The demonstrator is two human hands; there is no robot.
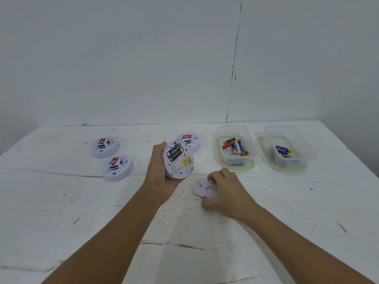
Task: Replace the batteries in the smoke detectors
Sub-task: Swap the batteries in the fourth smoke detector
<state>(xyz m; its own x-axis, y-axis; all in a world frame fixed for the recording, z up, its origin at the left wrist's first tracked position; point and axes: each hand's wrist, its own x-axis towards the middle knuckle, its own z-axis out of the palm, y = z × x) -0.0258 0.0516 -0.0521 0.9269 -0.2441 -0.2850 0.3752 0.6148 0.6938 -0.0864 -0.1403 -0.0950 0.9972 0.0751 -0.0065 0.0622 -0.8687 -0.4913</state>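
Head view: left hand (162, 175) grip around upturned detector (178, 159), right hand (227, 191) pinching backplate (202, 188).

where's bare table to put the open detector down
Bare white table lies in front of the two white round detectors, left of the left hand. Crowded: right back, the clear plastic battery tubs.

The scuffed white surface (82, 222) lay bare in front of the flat white round backplate (205, 189), so a hand could pass freely there. Left of the backplate, two white round smoke detectors (116, 167) stood near each other, with a narrow gap between them. Behind it, a third white detector (191, 140) blocked the way. Right of it, two clear plastic tubs (233, 148) holding loose batteries stood side by side.
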